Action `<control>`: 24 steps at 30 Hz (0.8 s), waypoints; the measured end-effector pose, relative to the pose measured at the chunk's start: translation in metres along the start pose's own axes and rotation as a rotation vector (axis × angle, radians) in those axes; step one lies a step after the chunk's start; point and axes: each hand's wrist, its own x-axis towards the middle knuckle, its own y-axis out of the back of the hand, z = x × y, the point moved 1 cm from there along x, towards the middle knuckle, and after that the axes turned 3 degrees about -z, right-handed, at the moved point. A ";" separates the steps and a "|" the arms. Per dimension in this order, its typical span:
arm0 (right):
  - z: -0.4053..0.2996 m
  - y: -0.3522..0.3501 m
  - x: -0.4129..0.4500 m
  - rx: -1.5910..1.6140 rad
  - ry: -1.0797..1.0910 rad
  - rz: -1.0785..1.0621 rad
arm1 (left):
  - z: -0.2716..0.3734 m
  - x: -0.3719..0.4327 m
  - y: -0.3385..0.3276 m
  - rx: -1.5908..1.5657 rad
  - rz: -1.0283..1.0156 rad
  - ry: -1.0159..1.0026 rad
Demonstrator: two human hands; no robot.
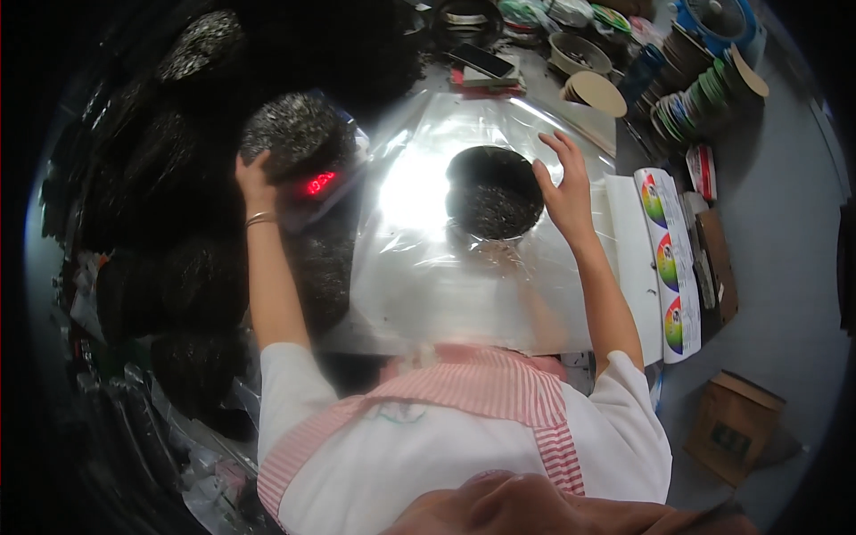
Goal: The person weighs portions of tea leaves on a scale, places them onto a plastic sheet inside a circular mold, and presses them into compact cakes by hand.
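My left hand (254, 182) grips the near left edge of a round, glossy black cake (294, 130) that looks like dried seaweed. That cake rests on a digital scale (354, 137) whose display (319, 182) glows red. A second round black cake (498, 204) lies on clear plastic film (414, 287) spread before me. The film shines with bright reflections, and I cannot tell whether a layer covers the cake. To the right of this cake my right hand (567, 184) is held with fingers apart and nothing in it, its thumb close to the cake's edge.
More black cakes (170, 154) are heaped at left. A phone (481, 60) lies on a small stack behind the film. Rolls of round labels (692, 100), a bowl (580, 53) and a blue fan (719, 20) stand back right. Printed label sheets (669, 261) lie right; a cardboard box (734, 424) is below.
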 end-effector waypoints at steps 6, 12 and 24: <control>-0.021 -0.005 0.034 0.874 -0.299 -0.166 | 0.080 -0.113 -0.148 -0.176 -0.431 -0.017; -0.005 0.005 0.034 1.139 -0.558 -0.206 | -0.004 -0.186 -0.225 -0.052 -0.695 0.252; 0.052 -0.047 0.024 -0.457 0.145 -0.419 | -0.065 -0.217 -0.237 0.820 -0.738 -0.044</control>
